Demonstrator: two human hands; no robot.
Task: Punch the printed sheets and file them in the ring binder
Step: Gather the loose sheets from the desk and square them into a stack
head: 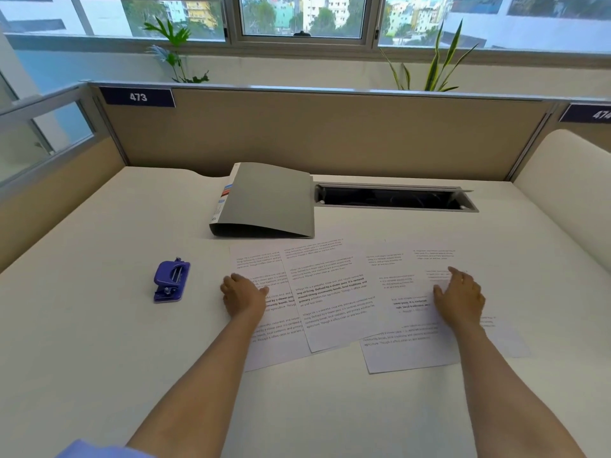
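Observation:
Several printed sheets (334, 292) lie spread and overlapping across the middle of the white desk. My left hand (243, 294) rests flat on the left edge of the leftmost sheet. My right hand (459, 297) lies palm down on the sheets at the right, fingers apart. Neither hand holds anything. A grey ring binder (267, 201) lies shut behind the sheets, its spine to the left. A purple hole punch (171, 280) sits on the desk to the left of my left hand, apart from the paper.
An open cable tray slot (393, 197) is cut into the desk (99, 325) right of the binder. A beige partition (330, 133) closes off the back, with plants (433, 67) and windows behind. A rounded desk divider (568, 180) rises at the right.

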